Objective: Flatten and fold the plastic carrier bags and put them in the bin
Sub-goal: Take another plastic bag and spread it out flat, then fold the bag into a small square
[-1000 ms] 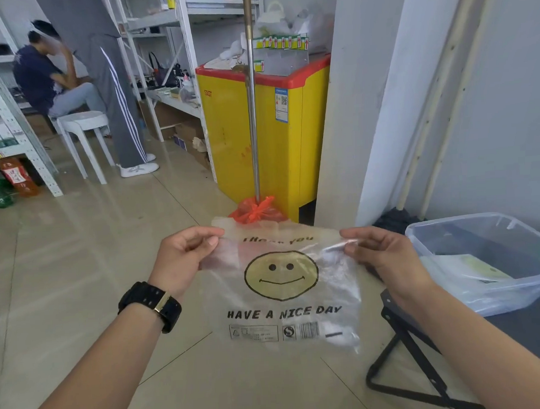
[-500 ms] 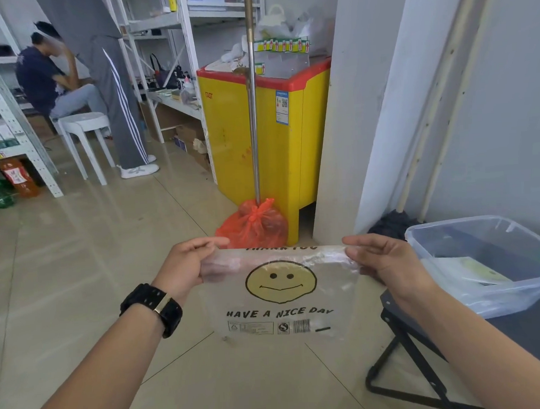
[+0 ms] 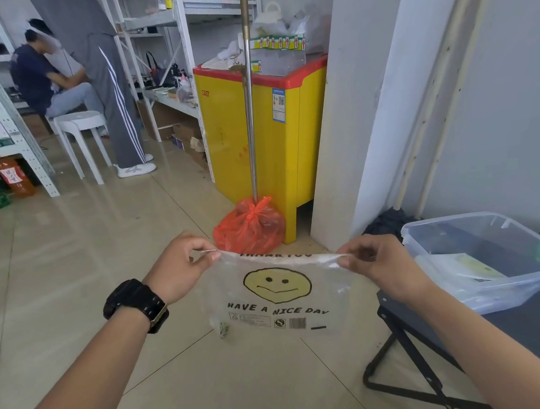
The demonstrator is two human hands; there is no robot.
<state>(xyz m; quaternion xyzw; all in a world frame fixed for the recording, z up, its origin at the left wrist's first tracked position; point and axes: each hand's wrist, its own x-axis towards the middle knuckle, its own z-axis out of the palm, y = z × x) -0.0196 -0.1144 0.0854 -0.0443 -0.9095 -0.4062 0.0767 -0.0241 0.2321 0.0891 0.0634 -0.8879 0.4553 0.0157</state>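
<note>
A clear plastic carrier bag (image 3: 278, 294) with a yellow smiley face and the words HAVE A NICE DAY hangs in the air in front of me. My left hand (image 3: 181, 268) pinches its top left corner and my right hand (image 3: 378, 261) pinches its top right corner. The top edge is pulled taut between them and is folded over, so only the lower half of the top line of print shows. A clear plastic bin (image 3: 517, 288) stands at the right on a dark folding table (image 3: 519, 322), with some flat folded bags inside.
An orange tied bag (image 3: 249, 227) sits on the tiled floor at the foot of a metal pole (image 3: 249, 111), before a yellow chest freezer (image 3: 259, 136). A white pillar (image 3: 348, 112) stands to its right. Shelving, a white stool and two people are at the far left.
Both hands have dropped lower with the bag. The top of the bag has been folded down, so the bag hangs shorter and the orange bag behind it is now in full view.
</note>
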